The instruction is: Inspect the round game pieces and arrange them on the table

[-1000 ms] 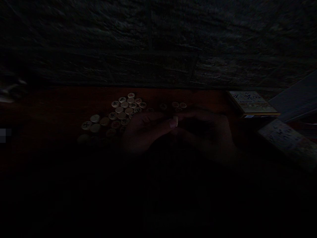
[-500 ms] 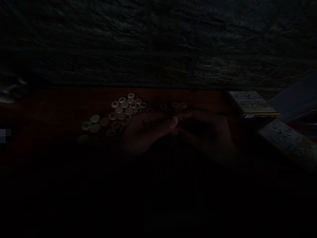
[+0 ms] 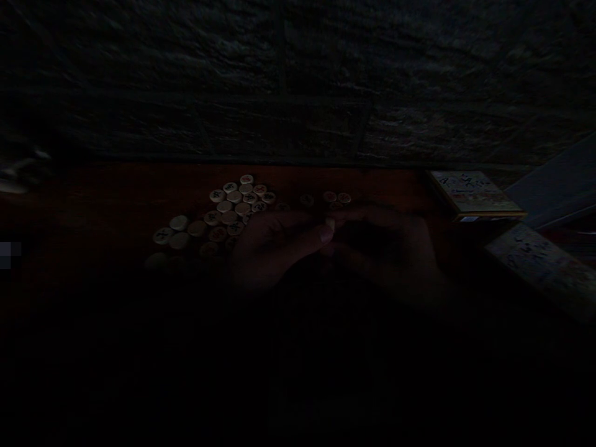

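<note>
The scene is very dark. My left hand (image 3: 272, 245) and my right hand (image 3: 386, 245) meet at the middle of a reddish table (image 3: 107, 205), fingers curled toward each other. A small pale round piece (image 3: 329, 225) shows between their fingertips. A heap of round pale game discs (image 3: 230, 208) with dark and red marks lies just left of my left hand. A few more discs (image 3: 336, 198) sit beyond my fingers.
A flat printed box (image 3: 472, 194) lies at the right of the table, with a second printed box part (image 3: 540, 264) nearer to me. A dark stone wall (image 3: 298, 81) rises behind the table. Everything below my hands is lost in shadow.
The pale piece between my fingertips shows less than a second ago. My hands have hardly moved.
</note>
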`<state>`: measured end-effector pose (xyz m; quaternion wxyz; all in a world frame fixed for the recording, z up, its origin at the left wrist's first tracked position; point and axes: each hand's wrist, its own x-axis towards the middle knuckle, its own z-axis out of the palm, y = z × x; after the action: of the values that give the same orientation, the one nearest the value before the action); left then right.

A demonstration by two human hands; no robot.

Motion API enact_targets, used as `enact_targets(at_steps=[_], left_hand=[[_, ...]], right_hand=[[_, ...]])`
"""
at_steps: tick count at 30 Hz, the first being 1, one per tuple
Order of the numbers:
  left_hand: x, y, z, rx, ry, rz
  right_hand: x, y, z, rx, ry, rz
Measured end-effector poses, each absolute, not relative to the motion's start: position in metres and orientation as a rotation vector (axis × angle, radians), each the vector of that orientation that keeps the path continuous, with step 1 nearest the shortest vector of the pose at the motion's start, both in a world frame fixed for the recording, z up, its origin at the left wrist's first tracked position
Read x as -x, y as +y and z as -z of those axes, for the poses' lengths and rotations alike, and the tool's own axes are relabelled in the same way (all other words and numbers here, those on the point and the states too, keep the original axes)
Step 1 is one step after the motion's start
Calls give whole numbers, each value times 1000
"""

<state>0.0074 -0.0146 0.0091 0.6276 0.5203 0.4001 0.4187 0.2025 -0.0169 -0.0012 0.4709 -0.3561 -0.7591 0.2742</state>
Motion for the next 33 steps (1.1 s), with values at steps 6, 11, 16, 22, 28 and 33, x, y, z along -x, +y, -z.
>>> enact_targets(at_steps=[6,11,16,22,28,33], left_hand=[[-9,-16,-9,-1149,881,-948],[-10,-18,-8,-1161,908,-974],[-10,-18,-7,-1174,928,-992],[-9,-16,-7,-1167,933,-948],[-11,-18,-8,-1145,903,-994],[-12,-16,-8,-1183,909,-979]], right_hand=[[-202,-18,2,872,-1824,-689],[-203,-17,4,834,-1850,-640],[-204,-17,4,891,-1842,-649],[-202,-18,3,873,-1842,-668],[-203,-18,2,842,-1840,-661],[-202,-17,5,856,-1827,-679]])
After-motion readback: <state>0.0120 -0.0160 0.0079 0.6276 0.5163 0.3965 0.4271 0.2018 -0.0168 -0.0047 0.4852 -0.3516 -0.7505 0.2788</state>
